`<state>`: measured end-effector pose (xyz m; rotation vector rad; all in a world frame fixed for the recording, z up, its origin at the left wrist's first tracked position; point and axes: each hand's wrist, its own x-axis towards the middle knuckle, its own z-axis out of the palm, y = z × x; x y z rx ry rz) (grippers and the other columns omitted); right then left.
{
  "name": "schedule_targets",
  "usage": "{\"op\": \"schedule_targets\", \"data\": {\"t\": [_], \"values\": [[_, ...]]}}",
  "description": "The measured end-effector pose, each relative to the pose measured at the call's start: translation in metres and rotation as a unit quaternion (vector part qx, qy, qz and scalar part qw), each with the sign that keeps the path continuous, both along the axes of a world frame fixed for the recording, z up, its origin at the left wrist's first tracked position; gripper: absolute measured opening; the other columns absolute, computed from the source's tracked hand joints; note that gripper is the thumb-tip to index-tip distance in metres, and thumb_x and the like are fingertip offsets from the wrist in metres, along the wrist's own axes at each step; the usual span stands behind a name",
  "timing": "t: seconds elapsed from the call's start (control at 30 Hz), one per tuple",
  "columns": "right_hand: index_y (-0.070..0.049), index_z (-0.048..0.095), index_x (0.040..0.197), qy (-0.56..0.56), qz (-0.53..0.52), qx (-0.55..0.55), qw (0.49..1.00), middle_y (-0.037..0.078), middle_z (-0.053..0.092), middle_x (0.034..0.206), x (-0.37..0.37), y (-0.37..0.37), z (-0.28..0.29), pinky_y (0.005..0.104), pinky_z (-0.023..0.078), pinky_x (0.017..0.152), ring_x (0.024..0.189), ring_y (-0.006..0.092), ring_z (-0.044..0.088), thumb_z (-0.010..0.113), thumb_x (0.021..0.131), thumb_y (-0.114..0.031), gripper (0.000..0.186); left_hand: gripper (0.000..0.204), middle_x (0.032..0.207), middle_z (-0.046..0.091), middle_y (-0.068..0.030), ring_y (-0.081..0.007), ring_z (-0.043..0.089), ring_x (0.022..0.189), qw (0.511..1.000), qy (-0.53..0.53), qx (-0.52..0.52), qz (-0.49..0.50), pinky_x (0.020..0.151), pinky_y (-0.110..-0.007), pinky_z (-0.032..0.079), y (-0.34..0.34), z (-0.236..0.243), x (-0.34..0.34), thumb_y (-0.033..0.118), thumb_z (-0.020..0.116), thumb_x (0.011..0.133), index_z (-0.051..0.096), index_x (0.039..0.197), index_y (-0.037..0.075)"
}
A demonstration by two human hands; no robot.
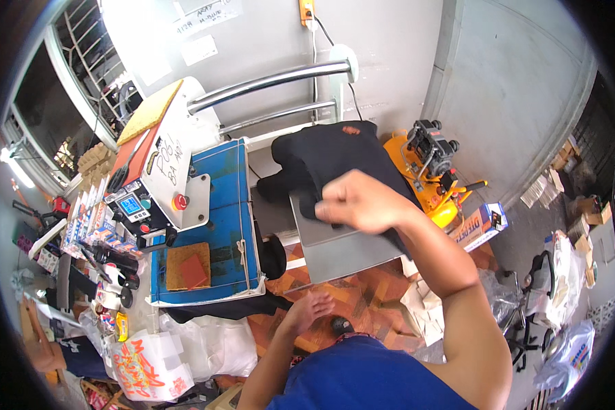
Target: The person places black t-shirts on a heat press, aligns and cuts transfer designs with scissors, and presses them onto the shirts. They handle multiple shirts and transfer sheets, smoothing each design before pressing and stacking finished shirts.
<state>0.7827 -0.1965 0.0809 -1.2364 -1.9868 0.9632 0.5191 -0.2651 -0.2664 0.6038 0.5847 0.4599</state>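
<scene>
A black shirt [345, 157] with a small orange-red mark lies bunched over the far part of a grey flat platen [342, 256]. My right hand [359, 201], slightly blurred, is closed above that platen, its curled fingers at the shirt's near edge, where they seem to grip the cloth. Part of the fabric is hidden behind this hand and forearm. Lower down, my left hand [309, 313] is held out in front of my body near the platen's front edge. Its fingers are stretched and it holds nothing.
To the left stands a heat press with a white control box [167, 167] and a blue platen [215, 232] carrying brown and reddish pads [188, 266]. A yellow machine with a motor [434, 160] is at right. Steel rails [273, 82] run behind. Plastic bags [212, 348] lie lower left.
</scene>
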Motion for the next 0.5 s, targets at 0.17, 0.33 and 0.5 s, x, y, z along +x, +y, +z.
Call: {"op": "schedule_targets", "data": {"t": [0.17, 0.33, 0.5], "values": [[-0.003, 0.063, 0.077, 0.046, 0.619, 0.032, 0.783, 0.013, 0.058, 0.067, -0.003, -0.104, 0.042, 0.039, 0.044, 0.053, 0.06, 0.0288, 0.06, 0.065, 0.097, -0.025, 0.03, 0.118, 0.156, 0.035, -0.0213, -0.036, 0.033, 0.146, 0.97, -0.184, -0.049, 0.152, 0.119, -0.05, 0.03, 0.008, 0.126, 0.075, 0.09, 0.041, 0.079, 0.027, 0.153, -0.001], [0.004, 0.067, 0.096, 0.118, 0.487, -0.226, 0.836, 0.008, 0.069, 0.087, -0.006, -0.118, 0.007, 0.0308, 0.055, 0.068, 0.078, 0.0181, 0.069, 0.072, 0.093, -0.034, 0.038, 0.049, 0.136, 0.059, -0.0173, -0.0308, 0.059, 0.122, 0.93, -0.097, 0.028, 0.354, 0.109, -0.046, 0.044, 0.014, 0.089, 0.02, 0.033, 0.045, 0.105, 0.049, 0.14, -0.001], [0.0, 0.058, 0.124, 0.413, 0.176, -0.551, 0.703, 0.021, 0.068, 0.118, -0.033, -0.067, -0.111, 0.0531, 0.05, 0.1, 0.11, 0.0396, 0.066, 0.033, 0.086, -0.086, 0.098, 0.008, 0.089, 0.062, -0.0036, -0.0165, 0.062, 0.083, 0.844, 0.205, 0.458, 0.187, 0.074, -0.032, 0.049, -0.099, 0.214, -0.039, 0.005, 0.061, 0.087, 0.063, 0.078, 0.007]]}}
